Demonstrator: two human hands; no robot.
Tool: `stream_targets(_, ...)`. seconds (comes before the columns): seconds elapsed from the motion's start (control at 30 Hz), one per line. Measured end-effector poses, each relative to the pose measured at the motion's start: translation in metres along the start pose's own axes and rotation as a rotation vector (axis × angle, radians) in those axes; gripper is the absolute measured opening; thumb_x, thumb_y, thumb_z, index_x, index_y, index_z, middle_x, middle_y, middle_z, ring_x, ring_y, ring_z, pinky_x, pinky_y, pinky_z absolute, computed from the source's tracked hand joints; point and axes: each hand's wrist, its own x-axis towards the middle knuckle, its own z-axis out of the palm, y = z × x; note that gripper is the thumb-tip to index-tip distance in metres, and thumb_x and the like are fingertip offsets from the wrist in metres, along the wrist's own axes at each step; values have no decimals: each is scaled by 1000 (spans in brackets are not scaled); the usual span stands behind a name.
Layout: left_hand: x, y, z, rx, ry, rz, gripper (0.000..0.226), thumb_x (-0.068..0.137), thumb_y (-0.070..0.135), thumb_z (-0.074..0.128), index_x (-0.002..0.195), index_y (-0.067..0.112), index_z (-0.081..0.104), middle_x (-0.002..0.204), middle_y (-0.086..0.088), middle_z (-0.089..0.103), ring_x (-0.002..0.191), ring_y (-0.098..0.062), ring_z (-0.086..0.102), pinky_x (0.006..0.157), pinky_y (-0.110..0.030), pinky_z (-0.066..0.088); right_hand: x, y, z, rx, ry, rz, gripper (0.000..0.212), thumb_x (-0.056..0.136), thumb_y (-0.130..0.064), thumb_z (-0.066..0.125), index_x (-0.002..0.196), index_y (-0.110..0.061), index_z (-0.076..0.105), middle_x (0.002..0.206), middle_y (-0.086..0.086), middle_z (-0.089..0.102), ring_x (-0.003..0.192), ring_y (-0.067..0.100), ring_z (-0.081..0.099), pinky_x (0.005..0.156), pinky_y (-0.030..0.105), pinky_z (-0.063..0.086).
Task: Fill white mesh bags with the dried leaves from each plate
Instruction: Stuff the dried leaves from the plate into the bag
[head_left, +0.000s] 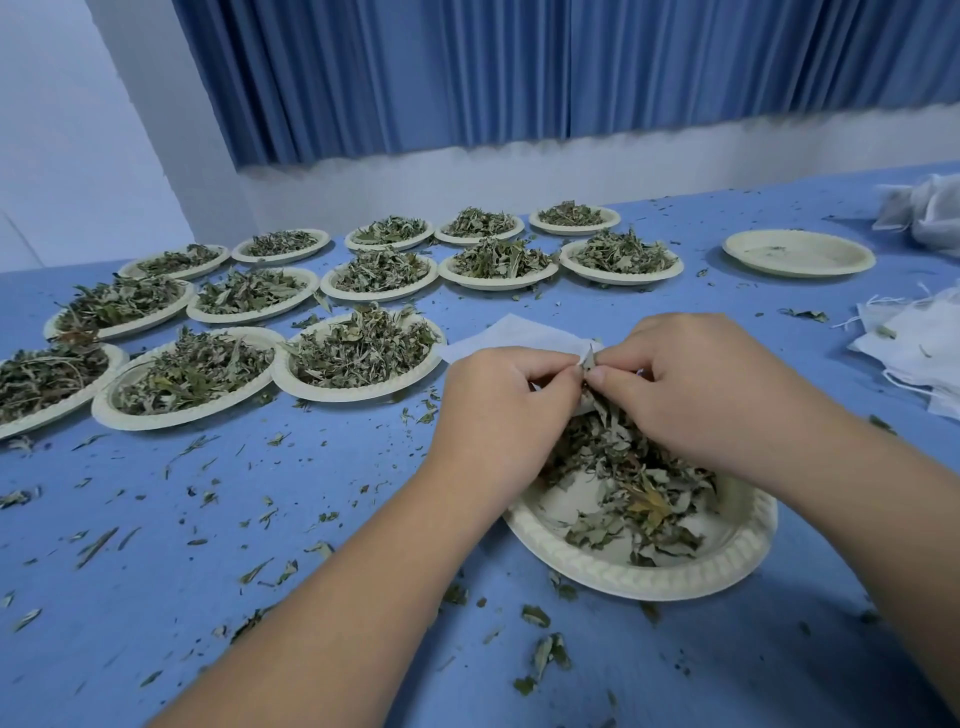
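At left on bench, rows of full plates. Next, left hand: fingers curled, pinch mouth edge of white mesh bag, which lies flat behind hands. Then right hand: fingers clamped on same edge. Below, near plate holds dried leaves. Leaves light, brittle, probably crumble; bag thin, limp, best held at mouth hem. Far right: spare bags.

No text, label, brand, number or sign is legible on any surface in view, whether the plates, the white mesh bags, the blue tablecloth or the curtain.
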Motion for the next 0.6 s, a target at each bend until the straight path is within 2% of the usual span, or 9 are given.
stream_targets(0.1, 1, -1, 0, -42, 23, -9, 28, 88, 17, 67, 73, 41, 69, 76, 13, 73, 77, -16, 67, 68, -28, 52, -1, 0, 2, -25, 51, -10, 32, 91, -31, 54, 67, -17, 68, 66, 4, 58, 69, 17, 54, 67, 35, 47)
stream_targets(0.2, 1, 1, 2, -54, 19, -8, 31, 87, 16, 68, 78, 46, 68, 78, 23, 71, 81, -7, 68, 72, -25, 53, -1, 0, 6, -92, 58, -20, 32, 92, -29, 52, 68, -16, 68, 68, 6, 59, 71, 21, 56, 66, 36, 49)
stream_targets(0.33, 0, 1, 4, -51, 8, 13, 16, 86, 14, 69, 87, 26, 80, 84, 20, 74, 84, 4, 66, 77, -16, 51, 0, 0, 9, -165, 35, -28, 31, 92, -27, 49, 67, -20, 66, 74, 2, 57, 73, 21, 57, 65, 33, 48)
stream_targets(0.43, -1, 2, 4, -44, 5, 24, 18, 86, 15, 69, 85, 29, 79, 84, 16, 74, 83, 3, 66, 76, -17, 51, -1, 1, 9, -171, 78, -7, 27, 90, -28, 51, 67, -24, 65, 69, -4, 55, 68, 18, 53, 51, 25, 36)
stream_targets(0.47, -1, 2, 4, -43, 12, 27, 21, 86, 15, 69, 80, 33, 77, 82, 16, 74, 81, 2, 66, 74, -18, 51, -2, 1, 9, -147, 116, 0, 22, 88, -29, 54, 71, -26, 66, 67, -6, 56, 68, 17, 53, 51, 24, 36)
stream_targets(0.53, 0, 3, 3, -36, 27, 35, 29, 86, 16, 69, 76, 43, 70, 80, 17, 72, 78, -1, 66, 71, -21, 52, -2, 1, 9, -57, 194, 29, 8, 83, -32, 61, 79, -27, 66, 70, -8, 61, 74, 18, 57, 61, 29, 47)
stream_targets(0.6, 0, 3, 2, -44, 30, 29, 33, 85, 16, 69, 78, 47, 67, 80, 23, 71, 78, 1, 66, 72, -20, 53, -2, -1, 9, 4, 237, 51, 7, 79, -32, 65, 77, -26, 61, 74, -7, 64, 76, 19, 59, 68, 33, 50)
